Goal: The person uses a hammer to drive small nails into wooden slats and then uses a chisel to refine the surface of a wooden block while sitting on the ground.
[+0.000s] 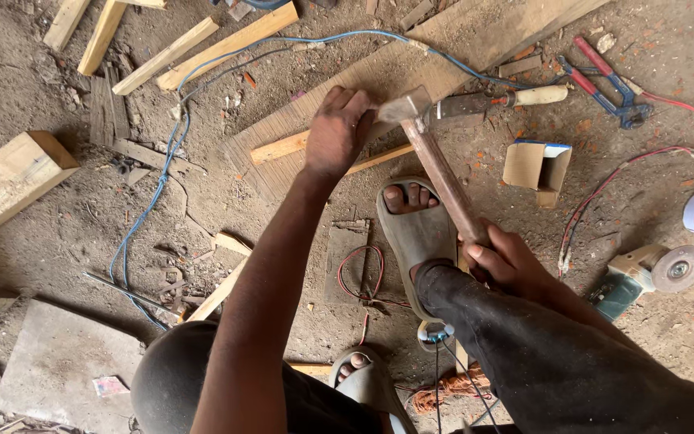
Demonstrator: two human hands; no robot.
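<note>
Head view shows me my right hand point(508, 261) clenched on the hammer point(435, 161), its handle running up-left toward my left hand point(337, 133), whose fingers press the wooden strip point(283, 148).

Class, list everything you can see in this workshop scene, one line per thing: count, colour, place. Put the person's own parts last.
Wooden-handled hammer: one, brown, centre, handle in right hand.
Thin wooden strip: one, pale, under left hand.
Wide plank: one, pale, top centre.
Thick timber block: one, pale, left.
Blue cable: one, left to top.
Blue-and-red pliers: one, top right.
Angle grinder: one, grey-green, right.
Small cardboard box: one, brown, right.
Grey sandal: one, centre, on foot.
Left hand: on strip.
Right hand: grip on hammer handle.
</note>
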